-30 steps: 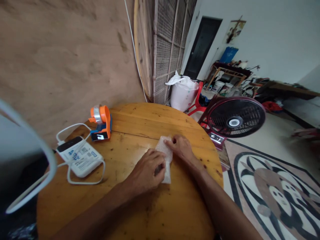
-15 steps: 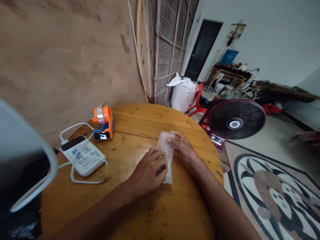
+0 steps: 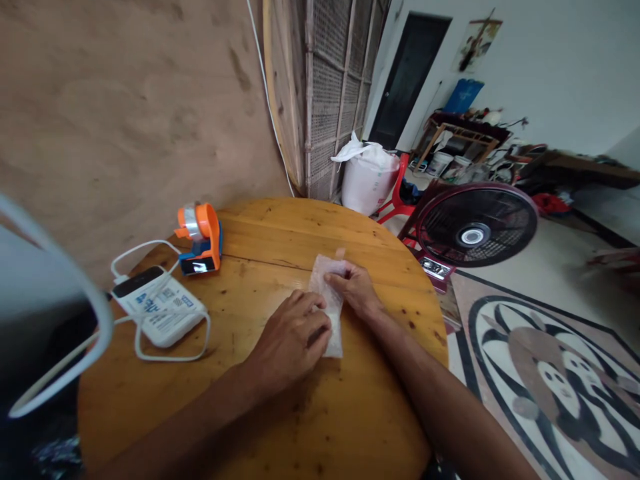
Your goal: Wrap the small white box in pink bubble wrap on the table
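A narrow clear bubble wrap pouch (image 3: 336, 341) lies lengthwise on the round wooden table (image 3: 260, 230). My right hand (image 3: 359, 291) grips its upper right edge, thumb on top and the other fingers beside and beneath. My left hand (image 3: 293, 337) rests on the pouch's left side with its fingers curled and closed on it. The left fingertips are partly hidden, so their exact hold is hard to see. A small tan strip (image 3: 341, 253) sticks out at the pouch's far end. Whatever the pouch contains cannot be made out.
Left on the table are a white power bank-like box (image 3: 173, 317) with a looped white cable and an orange tape dispenser (image 3: 214, 233). A pale curved rim (image 3: 103, 320) crosses the near left. Beyond the right edge stand a fan (image 3: 475, 230) and a red chair (image 3: 397, 193).
My right hand's fingers have drawn in at the pouch's upper edge, and the tan strip now shows there. My left hand stays on the pouch. The whole view has shifted slightly.
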{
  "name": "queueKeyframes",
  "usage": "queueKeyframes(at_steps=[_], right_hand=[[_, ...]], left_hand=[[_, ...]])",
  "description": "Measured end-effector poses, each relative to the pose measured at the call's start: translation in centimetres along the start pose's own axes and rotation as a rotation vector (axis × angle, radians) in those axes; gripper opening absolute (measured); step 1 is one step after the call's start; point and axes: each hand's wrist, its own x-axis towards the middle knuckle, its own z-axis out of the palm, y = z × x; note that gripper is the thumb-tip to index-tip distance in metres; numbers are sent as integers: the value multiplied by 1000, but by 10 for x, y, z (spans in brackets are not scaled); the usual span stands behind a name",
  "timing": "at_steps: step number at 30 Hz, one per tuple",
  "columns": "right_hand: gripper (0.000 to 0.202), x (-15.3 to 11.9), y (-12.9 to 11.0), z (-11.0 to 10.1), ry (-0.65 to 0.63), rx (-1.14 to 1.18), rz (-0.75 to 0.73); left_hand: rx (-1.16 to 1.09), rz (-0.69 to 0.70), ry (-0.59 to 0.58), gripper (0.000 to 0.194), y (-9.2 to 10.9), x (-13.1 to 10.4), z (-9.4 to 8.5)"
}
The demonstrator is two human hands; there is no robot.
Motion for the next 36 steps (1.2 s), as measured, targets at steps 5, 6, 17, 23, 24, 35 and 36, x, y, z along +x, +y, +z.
queueKeyframes(at_steps=[5,6,17,23,24,35,36], right_hand=[[27,1,3,1,3,-28,-35],[27,1,3,1,8,-32,-35],[34,-16,-35,7,-138,36,-60],[33,-39,-53,14,-126,-52,-69],[31,-44,-54,15,-116,-73,-84],[19,-74,-57,13,-67,-175,-138],[18,-76,-58,14,-74,-200,-149]], left_hand=[[40,13,-50,18,2,-2,0],[41,12,-65,17,1,-2,0],[37,-55,-108,16,2,-3,-1],[22,-53,-50,16,4,-6,-2],[29,-62,-39,16,4,-6,-2],[226,-253,-69,22,8,-10,-5],[223,-266,-81,23,8,-10,-7]])
